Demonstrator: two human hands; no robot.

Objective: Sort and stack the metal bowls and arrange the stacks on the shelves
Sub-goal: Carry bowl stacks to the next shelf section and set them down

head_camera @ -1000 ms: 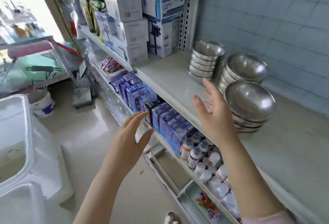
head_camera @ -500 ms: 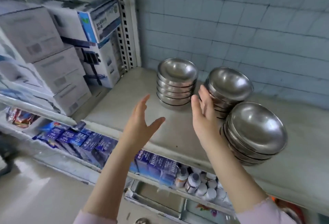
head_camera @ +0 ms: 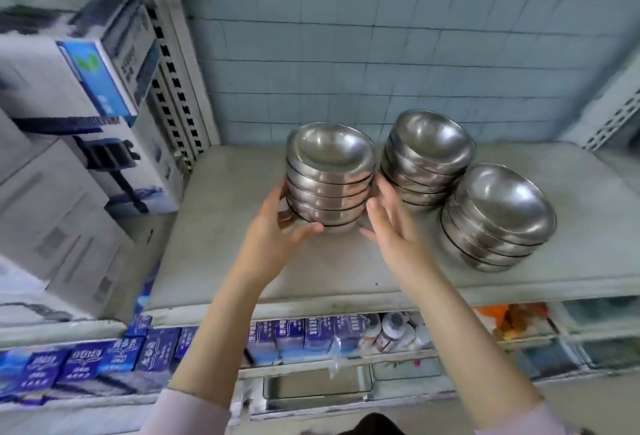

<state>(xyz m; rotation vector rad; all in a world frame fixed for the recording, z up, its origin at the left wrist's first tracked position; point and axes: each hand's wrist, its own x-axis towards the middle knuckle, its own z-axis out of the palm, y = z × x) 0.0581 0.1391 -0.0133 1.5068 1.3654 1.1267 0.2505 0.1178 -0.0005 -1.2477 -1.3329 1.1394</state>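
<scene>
The left stack of bowls (head_camera: 330,175) stands upright on the shelf (head_camera: 225,244), directly between both hands. The left hand (head_camera: 277,230) curls round its base, thumb across the front; the right hand (head_camera: 391,227), fingers straight and spread, touches its right side (just beside the middle stack (head_camera: 427,157)).

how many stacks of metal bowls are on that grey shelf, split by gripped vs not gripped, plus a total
stacks of shiny round metal bowls gripped by the left hand: 1, the left stack
stacks of metal bowls no hand grips: 2, the middle stack and the right stack
total: 3
</scene>
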